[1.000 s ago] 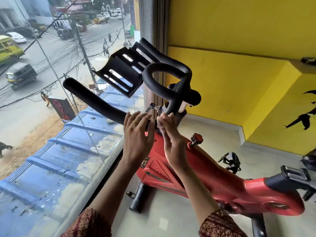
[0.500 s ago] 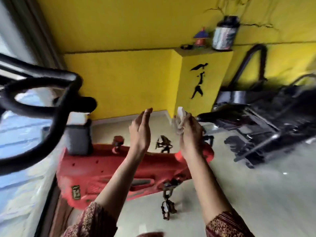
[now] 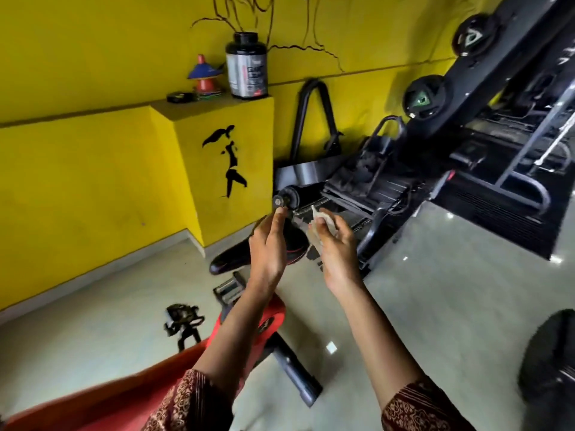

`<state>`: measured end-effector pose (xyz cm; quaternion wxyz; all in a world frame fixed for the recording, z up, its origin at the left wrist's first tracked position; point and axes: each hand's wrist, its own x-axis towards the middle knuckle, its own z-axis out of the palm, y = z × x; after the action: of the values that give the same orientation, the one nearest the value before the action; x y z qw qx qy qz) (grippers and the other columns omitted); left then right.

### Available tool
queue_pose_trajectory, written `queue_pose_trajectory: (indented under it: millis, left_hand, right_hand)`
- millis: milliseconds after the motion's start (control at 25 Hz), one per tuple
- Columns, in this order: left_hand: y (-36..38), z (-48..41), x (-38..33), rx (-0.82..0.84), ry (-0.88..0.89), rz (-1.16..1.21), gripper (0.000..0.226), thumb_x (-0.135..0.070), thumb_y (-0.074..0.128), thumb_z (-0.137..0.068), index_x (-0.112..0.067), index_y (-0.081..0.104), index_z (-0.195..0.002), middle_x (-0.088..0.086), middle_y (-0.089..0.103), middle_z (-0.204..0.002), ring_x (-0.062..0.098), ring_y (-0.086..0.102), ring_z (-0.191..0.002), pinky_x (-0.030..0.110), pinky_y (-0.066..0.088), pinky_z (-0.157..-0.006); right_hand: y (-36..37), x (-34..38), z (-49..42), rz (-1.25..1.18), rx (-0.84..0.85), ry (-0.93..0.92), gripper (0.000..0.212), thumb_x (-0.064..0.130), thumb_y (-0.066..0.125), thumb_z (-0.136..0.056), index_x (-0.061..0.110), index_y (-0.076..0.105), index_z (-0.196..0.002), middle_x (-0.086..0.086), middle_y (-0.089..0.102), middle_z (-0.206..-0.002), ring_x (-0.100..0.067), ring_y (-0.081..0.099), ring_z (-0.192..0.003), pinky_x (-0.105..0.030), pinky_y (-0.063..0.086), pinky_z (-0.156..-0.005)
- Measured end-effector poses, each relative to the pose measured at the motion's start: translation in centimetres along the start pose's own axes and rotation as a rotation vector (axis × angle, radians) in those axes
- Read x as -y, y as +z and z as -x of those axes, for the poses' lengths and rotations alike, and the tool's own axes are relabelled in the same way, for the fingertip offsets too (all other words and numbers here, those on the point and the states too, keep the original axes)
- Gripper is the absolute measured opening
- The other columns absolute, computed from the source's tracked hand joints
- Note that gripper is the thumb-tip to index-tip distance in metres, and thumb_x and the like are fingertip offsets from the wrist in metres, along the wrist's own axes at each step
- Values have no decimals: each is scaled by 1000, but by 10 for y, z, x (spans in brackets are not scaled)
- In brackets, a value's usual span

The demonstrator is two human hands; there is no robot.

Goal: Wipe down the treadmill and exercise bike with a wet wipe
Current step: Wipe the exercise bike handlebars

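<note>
The red exercise bike (image 3: 102, 402) fills the lower left, its black saddle (image 3: 230, 258) just beyond my hands. My right hand (image 3: 337, 250) is raised in the air above the saddle's rear and grips a crumpled white wet wipe (image 3: 317, 225) between its fingers. My left hand (image 3: 267, 247) is held up beside it with relaxed fingers, holding nothing and partly hiding the saddle. The black treadmill (image 3: 367, 185) stands behind my hands against the yellow wall.
A yellow ledge (image 3: 217, 104) carries a supplement tub (image 3: 246, 65) and small cones. Dark gym machines (image 3: 497, 119) with weight plates crowd the right. A black round object (image 3: 550, 359) sits at the lower right. A bike pedal (image 3: 183, 321) hangs at the left over a glossy floor.
My view has swung right from the bike's handlebar toward the saddle and treadmill. Both hands left the handlebar stem and are now raised together, the wipe still in my right hand.
</note>
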<state>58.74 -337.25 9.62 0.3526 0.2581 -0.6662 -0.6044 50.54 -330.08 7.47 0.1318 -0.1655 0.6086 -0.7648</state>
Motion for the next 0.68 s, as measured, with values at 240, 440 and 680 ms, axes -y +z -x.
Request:
queue_pose_trajectory:
  millis: [240, 440, 680]
  left_hand:
    - [100, -90, 6, 34, 11, -24, 42, -37, 40, -101, -9, 63, -122, 1, 63, -124, 13, 53, -119, 32, 39, -100]
    - [179, -165, 36, -13, -35, 56, 39, -32, 41, -102, -8, 60, -126, -1, 60, -126, 12, 53, -119, 33, 40, -105]
    - [270, -263, 58, -187, -44, 83, 22, -38, 42, -97, -35, 53, -79, -18, 54, -81, 5, 48, -82, 29, 36, -78]
  right_hand:
    - [-44, 15, -113, 6, -111, -56, 23, 12, 55, -96, 6, 60, -118, -7, 64, -114, -14, 61, -104, -20, 49, -87]
    - [-83, -1, -211, 40, -104, -33, 18, 12, 56, -95, 9, 64, -111, -4, 66, -110, -10, 62, -97, -12, 48, -79]
    - [-110, -11, -360, 87, 137, 11, 10, 14, 55, -96, 14, 64, -101, -9, 66, -104, -18, 61, -98, -29, 49, -87]
